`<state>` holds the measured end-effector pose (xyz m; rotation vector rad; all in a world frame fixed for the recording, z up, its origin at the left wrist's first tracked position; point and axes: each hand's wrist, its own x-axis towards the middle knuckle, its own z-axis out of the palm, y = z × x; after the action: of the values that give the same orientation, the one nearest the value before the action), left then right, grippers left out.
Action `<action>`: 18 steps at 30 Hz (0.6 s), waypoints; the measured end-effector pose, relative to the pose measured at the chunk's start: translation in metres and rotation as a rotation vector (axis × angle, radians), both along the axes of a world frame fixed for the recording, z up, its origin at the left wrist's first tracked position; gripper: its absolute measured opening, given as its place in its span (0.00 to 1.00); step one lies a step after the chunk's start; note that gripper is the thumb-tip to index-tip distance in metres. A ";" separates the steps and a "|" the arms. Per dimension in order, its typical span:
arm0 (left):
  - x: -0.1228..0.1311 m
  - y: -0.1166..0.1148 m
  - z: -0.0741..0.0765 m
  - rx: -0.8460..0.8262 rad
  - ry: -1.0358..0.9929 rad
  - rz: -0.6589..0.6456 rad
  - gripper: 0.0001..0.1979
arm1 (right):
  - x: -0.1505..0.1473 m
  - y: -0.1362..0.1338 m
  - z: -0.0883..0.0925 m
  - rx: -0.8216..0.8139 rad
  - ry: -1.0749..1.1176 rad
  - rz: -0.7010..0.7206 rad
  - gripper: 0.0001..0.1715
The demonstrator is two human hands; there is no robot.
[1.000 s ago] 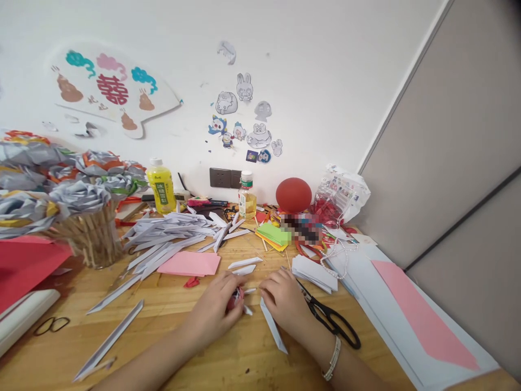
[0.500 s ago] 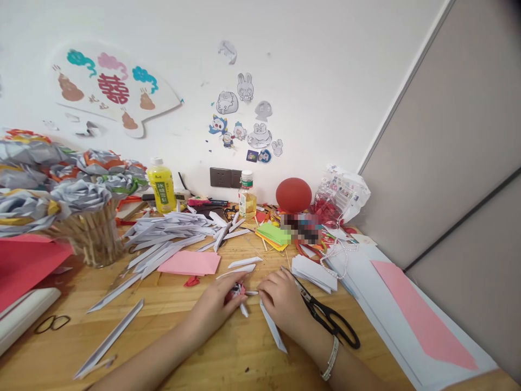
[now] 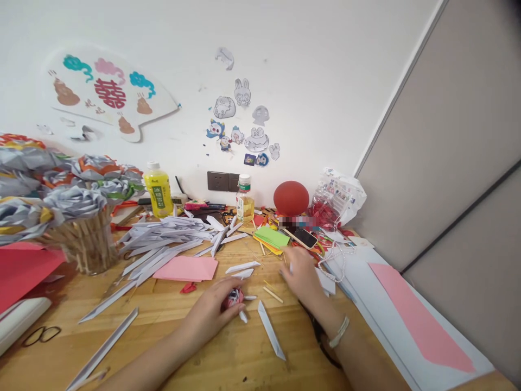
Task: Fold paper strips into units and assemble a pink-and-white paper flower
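Observation:
My left hand [image 3: 214,304] is closed around a small pink-and-white folded paper flower [image 3: 235,297], with white paper ends sticking out beside the thumb. My right hand [image 3: 301,277] is stretched forward over the scissors [image 3: 319,331] and a stack of white paper slips [image 3: 326,282]. Its thumb and fingers are apart, close to the green and yellow paper slips [image 3: 272,237], with nothing visible in them. Between the hands lie a folded white paper strip [image 3: 271,330] and a short wooden stick [image 3: 273,294].
A pile of folded white strips [image 3: 166,239] and pink paper [image 3: 185,269] lie left of centre. Paper flowers on sticks stand in a glass jar [image 3: 95,252]. Two bottles, a phone [image 3: 302,235], a red balloon [image 3: 291,198] and a plastic bag [image 3: 340,195] line the back.
My right hand has let go of the white paper end by the flower and moved forward and right, across the scissors. My left hand still holds the flower. The camera view shifted slightly.

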<state>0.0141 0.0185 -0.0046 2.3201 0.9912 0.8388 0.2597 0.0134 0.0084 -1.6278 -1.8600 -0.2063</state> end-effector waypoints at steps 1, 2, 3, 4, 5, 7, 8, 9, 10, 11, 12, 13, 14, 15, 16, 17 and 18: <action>0.000 0.000 0.000 0.001 0.010 -0.007 0.14 | 0.017 0.010 0.003 0.023 0.020 -0.070 0.19; 0.000 0.000 0.000 0.002 0.020 -0.016 0.13 | 0.034 0.020 0.005 0.036 0.028 -0.109 0.19; 0.000 -0.001 0.001 0.004 0.027 -0.024 0.12 | 0.050 0.029 0.005 0.042 0.033 -0.136 0.18; 0.001 -0.001 0.001 0.007 0.030 -0.028 0.12 | 0.063 0.036 0.004 0.041 0.036 -0.149 0.16; 0.001 -0.001 0.002 0.008 0.033 -0.034 0.11 | 0.074 0.040 0.002 0.037 0.039 -0.150 0.15; 0.001 -0.002 0.003 0.007 0.036 -0.046 0.10 | 0.088 0.044 -0.005 0.051 0.053 -0.156 0.15; 0.001 -0.002 0.004 0.004 0.039 -0.055 0.10 | 0.091 0.043 -0.009 0.066 0.062 -0.161 0.16; 0.000 -0.002 0.004 0.002 0.043 -0.063 0.09 | 0.092 0.042 -0.012 0.080 0.070 -0.164 0.16; 0.000 -0.002 0.005 0.002 0.045 -0.067 0.09 | 0.091 0.040 -0.015 0.093 0.077 -0.166 0.17; 0.000 -0.002 0.005 0.006 0.047 -0.068 0.09 | 0.090 0.038 -0.017 0.103 0.083 -0.166 0.16; 0.000 -0.002 0.005 0.010 0.049 -0.068 0.09 | 0.088 0.037 -0.017 0.110 0.088 -0.165 0.16; 0.000 -0.002 0.005 0.016 0.052 -0.070 0.09 | 0.086 0.035 -0.018 0.115 0.092 -0.163 0.16; 0.000 -0.002 0.004 0.023 0.053 -0.073 0.10 | 0.084 0.034 -0.017 0.119 0.095 -0.159 0.16; -0.001 -0.002 0.004 0.030 0.054 -0.075 0.10 | 0.082 0.033 -0.016 0.120 0.096 -0.154 0.16; -0.001 -0.002 0.003 0.035 0.055 -0.074 0.12 | 0.079 0.033 -0.015 0.120 0.096 -0.147 0.15; -0.001 -0.002 0.002 0.040 0.054 -0.065 0.13 | 0.076 0.032 -0.014 0.118 0.094 -0.137 0.15; -0.001 -0.002 0.001 0.042 0.053 -0.049 0.14 | 0.074 0.032 -0.013 0.114 0.093 -0.125 0.14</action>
<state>0.0133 0.0169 -0.0037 2.4039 0.9424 0.7900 0.3333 0.0451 -0.0043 -1.6480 -1.6486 -0.2810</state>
